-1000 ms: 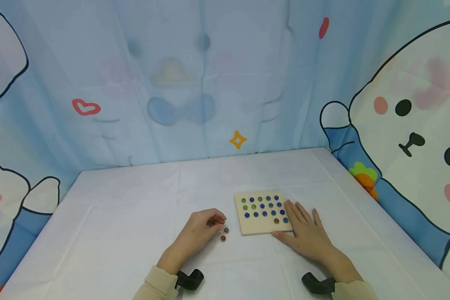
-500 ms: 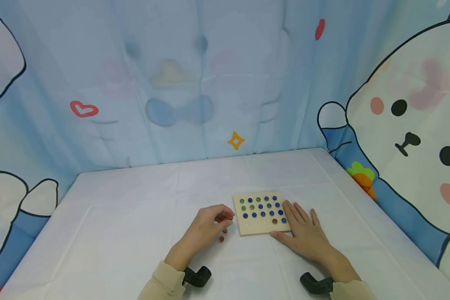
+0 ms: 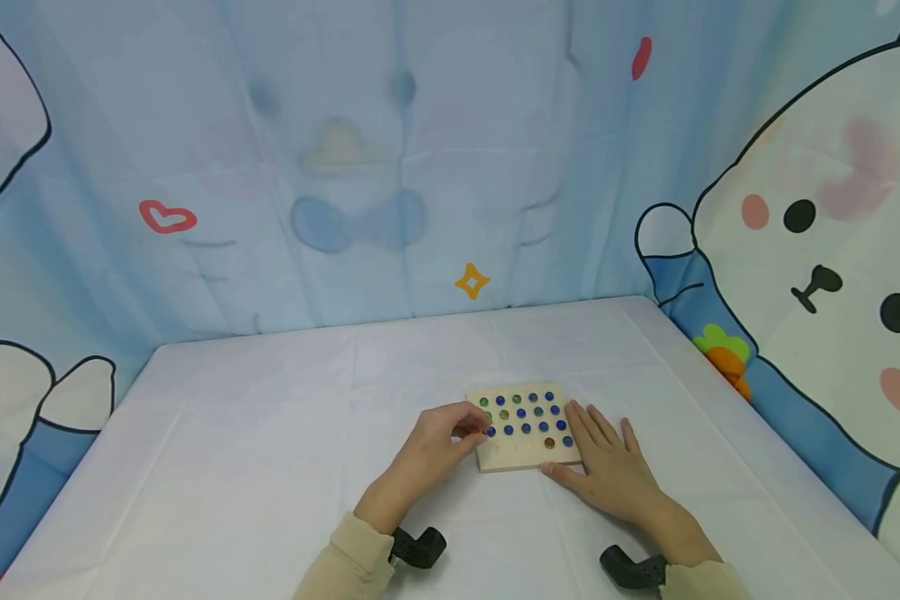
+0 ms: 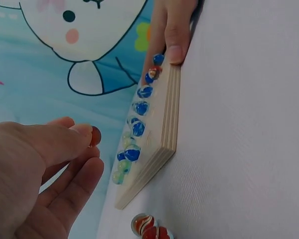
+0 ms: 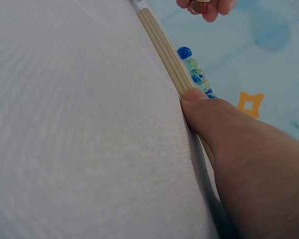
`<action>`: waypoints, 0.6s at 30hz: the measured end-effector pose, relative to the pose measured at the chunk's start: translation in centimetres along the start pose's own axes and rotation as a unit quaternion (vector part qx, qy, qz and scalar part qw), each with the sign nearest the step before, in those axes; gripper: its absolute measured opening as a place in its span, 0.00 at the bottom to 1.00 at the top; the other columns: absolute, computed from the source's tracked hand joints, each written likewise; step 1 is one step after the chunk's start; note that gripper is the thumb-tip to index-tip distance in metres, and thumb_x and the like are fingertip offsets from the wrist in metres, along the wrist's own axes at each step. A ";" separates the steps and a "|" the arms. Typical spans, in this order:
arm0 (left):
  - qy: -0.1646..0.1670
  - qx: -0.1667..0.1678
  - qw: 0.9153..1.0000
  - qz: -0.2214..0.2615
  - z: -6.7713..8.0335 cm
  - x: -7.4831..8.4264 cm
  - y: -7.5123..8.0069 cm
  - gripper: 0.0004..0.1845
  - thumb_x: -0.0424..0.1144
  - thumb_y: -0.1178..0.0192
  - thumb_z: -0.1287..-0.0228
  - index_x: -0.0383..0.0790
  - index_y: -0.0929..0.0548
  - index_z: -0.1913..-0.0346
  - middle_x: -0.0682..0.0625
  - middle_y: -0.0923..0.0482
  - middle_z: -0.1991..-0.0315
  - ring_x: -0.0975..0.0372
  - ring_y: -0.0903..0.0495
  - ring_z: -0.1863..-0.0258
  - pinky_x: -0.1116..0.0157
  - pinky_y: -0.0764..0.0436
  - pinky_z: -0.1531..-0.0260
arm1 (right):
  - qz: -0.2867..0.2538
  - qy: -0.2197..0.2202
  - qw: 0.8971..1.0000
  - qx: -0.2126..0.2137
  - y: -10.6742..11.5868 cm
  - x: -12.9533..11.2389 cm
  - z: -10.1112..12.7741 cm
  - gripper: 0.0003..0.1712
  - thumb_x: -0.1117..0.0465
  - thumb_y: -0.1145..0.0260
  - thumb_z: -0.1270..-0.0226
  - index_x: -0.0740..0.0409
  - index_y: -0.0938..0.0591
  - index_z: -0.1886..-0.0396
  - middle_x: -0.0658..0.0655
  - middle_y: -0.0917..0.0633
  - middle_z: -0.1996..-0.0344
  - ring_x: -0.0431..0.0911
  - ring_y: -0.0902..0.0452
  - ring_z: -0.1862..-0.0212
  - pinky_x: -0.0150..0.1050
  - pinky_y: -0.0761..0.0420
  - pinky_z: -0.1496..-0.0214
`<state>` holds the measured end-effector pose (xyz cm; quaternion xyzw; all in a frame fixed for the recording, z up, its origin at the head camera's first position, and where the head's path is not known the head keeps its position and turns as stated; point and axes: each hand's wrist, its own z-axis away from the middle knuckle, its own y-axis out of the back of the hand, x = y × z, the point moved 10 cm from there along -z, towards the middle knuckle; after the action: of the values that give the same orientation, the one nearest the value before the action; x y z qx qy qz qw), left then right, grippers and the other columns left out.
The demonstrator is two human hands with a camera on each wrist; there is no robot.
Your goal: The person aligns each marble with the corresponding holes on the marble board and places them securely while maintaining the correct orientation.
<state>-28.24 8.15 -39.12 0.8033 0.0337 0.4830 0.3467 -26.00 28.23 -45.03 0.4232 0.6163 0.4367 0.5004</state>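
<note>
My left hand [image 3: 438,446] pinches a reddish-brown marble [image 4: 95,136] between thumb and fingertips, above the left edge of a pale wooden board [image 3: 513,457]. Rows of blue and greenish glass marbles [image 4: 138,128] sit on the board. A single brown marble [image 3: 550,443] lies in the nearest row, toward its right end. Straight fingers of my right hand [image 3: 615,471] rest along the board's right edge, and the thumb [image 5: 194,94] presses its near edge. Two red swirled marbles [image 4: 142,224] lie on the cloth by the board; the head view does not show them.
A white cloth covers the table [image 3: 270,458]. Behind it hangs a blue curtain [image 3: 345,275] printed with cartoon animals. Black wrist devices [image 3: 420,548] are strapped below both hands.
My left hand has moved right from beside the loose marbles to over the board's left edge, bringing a marble with it. My right hand stays in place on the board.
</note>
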 end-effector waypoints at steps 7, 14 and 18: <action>-0.007 -0.003 1.000 0.000 -0.8 0.7 -1.2 0.08 0.30 0.35 0.36 0.36 0.17 0.54 0.47 0.14 0.56 0.66 0.17 0.59 0.75 0.19 0.56 | 0.002 -0.001 1.000 -0.001 -0.1 0.1 0.0 0.62 0.24 0.44 0.39 0.66 0.47 0.22 0.67 0.44 0.23 0.65 0.53 0.22 0.72 0.62 0.26; 0.000 -0.003 1.000 -0.007 -1.5 1.2 -2.2 0.08 0.32 0.35 0.36 0.38 0.16 0.54 0.50 0.14 0.58 0.70 0.18 0.60 0.77 0.19 0.56 | 0.005 0.000 1.000 0.001 -0.2 0.2 -0.1 0.62 0.24 0.44 0.39 0.65 0.47 0.22 0.67 0.43 0.23 0.65 0.53 0.22 0.72 0.62 0.26; 0.000 0.000 1.000 -0.013 -1.8 1.3 -2.7 0.07 0.33 0.35 0.36 0.39 0.16 0.55 0.51 0.14 0.58 0.71 0.19 0.61 0.77 0.20 0.57 | 0.005 0.001 1.000 -0.001 -0.2 0.2 0.0 0.62 0.24 0.44 0.39 0.65 0.47 0.22 0.67 0.44 0.23 0.65 0.53 0.22 0.72 0.63 0.26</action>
<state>-28.22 11.67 -39.20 0.8029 0.0446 0.4783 0.3531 -26.07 28.40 -45.23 0.4252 0.6139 0.4401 0.4986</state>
